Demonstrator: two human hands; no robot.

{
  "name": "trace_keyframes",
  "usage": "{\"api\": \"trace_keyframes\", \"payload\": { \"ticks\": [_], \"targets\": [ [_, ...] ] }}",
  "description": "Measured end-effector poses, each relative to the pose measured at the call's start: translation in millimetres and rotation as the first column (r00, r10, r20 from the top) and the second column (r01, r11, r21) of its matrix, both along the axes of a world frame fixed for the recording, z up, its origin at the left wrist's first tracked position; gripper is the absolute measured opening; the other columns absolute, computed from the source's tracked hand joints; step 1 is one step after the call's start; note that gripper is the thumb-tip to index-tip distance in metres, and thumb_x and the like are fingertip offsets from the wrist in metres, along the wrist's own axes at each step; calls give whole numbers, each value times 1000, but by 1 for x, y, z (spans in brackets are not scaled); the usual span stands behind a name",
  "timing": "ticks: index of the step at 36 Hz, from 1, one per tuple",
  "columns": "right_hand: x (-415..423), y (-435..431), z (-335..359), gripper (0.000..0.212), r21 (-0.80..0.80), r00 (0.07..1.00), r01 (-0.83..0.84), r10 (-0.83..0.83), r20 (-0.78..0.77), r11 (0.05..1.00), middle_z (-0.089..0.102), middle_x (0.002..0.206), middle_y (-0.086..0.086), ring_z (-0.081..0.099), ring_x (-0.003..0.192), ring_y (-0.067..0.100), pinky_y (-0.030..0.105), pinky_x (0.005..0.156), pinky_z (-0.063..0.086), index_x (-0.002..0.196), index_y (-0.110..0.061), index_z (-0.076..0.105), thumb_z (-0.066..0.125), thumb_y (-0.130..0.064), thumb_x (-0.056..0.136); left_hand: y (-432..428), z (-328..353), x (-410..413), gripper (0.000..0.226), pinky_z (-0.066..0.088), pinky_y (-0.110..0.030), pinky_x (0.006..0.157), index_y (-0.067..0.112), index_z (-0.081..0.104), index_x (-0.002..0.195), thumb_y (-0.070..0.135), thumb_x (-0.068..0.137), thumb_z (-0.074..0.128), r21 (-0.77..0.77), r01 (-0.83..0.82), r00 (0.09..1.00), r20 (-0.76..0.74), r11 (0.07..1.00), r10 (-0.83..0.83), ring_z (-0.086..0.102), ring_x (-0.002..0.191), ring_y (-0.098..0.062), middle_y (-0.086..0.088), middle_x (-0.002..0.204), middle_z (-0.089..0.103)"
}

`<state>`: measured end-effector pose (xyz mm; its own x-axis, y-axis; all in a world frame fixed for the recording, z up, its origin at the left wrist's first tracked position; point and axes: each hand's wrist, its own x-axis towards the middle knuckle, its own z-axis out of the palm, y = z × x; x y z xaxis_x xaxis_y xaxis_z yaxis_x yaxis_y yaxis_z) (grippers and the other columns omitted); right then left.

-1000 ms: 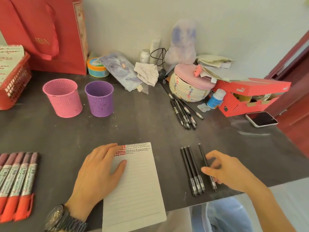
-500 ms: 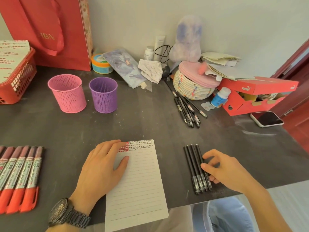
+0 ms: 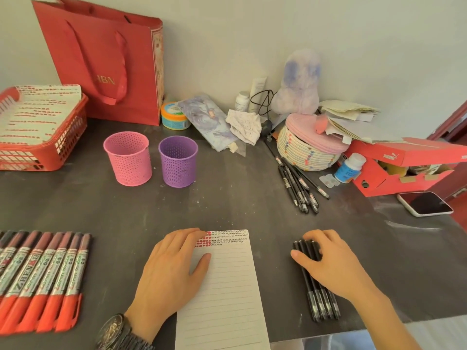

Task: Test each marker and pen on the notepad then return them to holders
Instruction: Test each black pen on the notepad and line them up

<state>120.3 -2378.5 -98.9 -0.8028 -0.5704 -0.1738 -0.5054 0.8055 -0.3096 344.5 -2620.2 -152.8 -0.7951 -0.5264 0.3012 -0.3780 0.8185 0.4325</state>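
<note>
A lined notepad lies at the table's front edge, with red and black test marks along its top. My left hand rests flat on its left side. To the right, my right hand covers a bundle of several black pens, thumb on their left and fingers curled over their upper ends. A row of several red-capped markers lies at the front left. The pink holder and purple holder stand side by side further back.
Another pile of black pens lies beside a woven lidded basket. A red shoebox and a phone sit at the right. A red plastic basket and red paper bag stand at the back left.
My right hand pushed a separate pen against the other black pens, then moved up over the bundle and curled round it. My left hand stayed on the notepad.
</note>
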Motion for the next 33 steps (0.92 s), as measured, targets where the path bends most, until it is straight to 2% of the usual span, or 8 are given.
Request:
{"api": "trace_keyframes", "payload": {
  "ticks": [6, 10, 12, 16, 22, 26, 29, 33],
  "targets": [
    [-3, 1, -2, 44, -38, 1000, 15, -14, 16, 999, 44, 121, -16, 55, 103, 8, 22, 80, 42, 122, -41, 50, 60, -65, 87, -1, -3, -1, 42, 41, -27, 96, 29, 58, 125, 42, 87, 68, -17, -5, 1000, -8, 1000, 5, 54, 115, -9, 15, 124, 60],
    [-16, -10, 1, 43, -107, 998, 54, -57, -21, 993, 46, 117, -15, 56, 102, 8, 27, 81, 43, 121, -44, 48, 58, -67, 86, 0, 0, 0, 37, 44, -28, 96, 31, 61, 121, 44, 86, 62, -15, -3, 1000, -18, 1000, 2, 54, 117, -8, 17, 126, 59],
    [-28, -23, 4, 37, -147, 994, 77, -86, -60, 986, 48, 114, -13, 56, 98, 9, 29, 79, 43, 116, -43, 49, 60, -62, 87, 0, 0, 1, 35, 46, -29, 95, 31, 65, 118, 42, 85, 67, -24, -7, 1000, -13, 1000, 7, 56, 116, -9, 16, 125, 60],
    [-58, -54, 7, 34, -208, 976, 129, -162, -149, 970, 56, 114, 1, 59, 103, 24, 36, 84, 45, 118, -26, 58, 63, -46, 92, 1, -2, 1, 31, 48, -31, 93, 30, 67, 113, 39, 83, 71, -47, -6, 999, -37, 999, 4, 59, 114, -12, 14, 122, 62],
    [-90, -88, 6, 38, -91, 957, 214, -228, -179, 973, 59, 122, 14, 59, 108, 35, 39, 82, 44, 123, -14, 58, 57, -40, 95, 0, -5, 0, 31, 48, -31, 96, 30, 67, 113, 43, 84, 66, -55, -4, 999, -37, 998, 2, 58, 115, -11, 14, 123, 62],
    [-98, -95, 1, 21, 3, 955, 238, -233, -180, 971, 65, 111, 14, 60, 98, 35, 36, 74, 42, 104, -17, 57, 54, -36, 96, -1, -4, -1, 33, 46, -29, 97, 31, 67, 114, 47, 86, 56, -46, -4, 999, -38, 999, 2, 58, 116, -10, 15, 123, 61],
    [-100, -94, -1, 15, -2, 952, 261, -257, -167, 965, 69, 107, 14, 57, 89, 32, 35, 72, 41, 97, -18, 58, 52, -32, 97, 0, -3, -1, 35, 45, -28, 97, 32, 66, 114, 49, 87, 51, -44, -4, 999, -35, 999, 3, 57, 116, -9, 16, 123, 61],
    [-92, -86, 6, 14, -94, 944, 312, -320, -78, 945, 71, 107, 14, 62, 103, 37, 35, 75, 42, 98, -20, 62, 52, -30, 98, 0, -3, 0, 38, 44, -30, 101, 32, 65, 118, 50, 89, 47, -14, 1, 1000, -14, 1000, -2, 54, 120, -9, 16, 127, 59]
  ]
}}
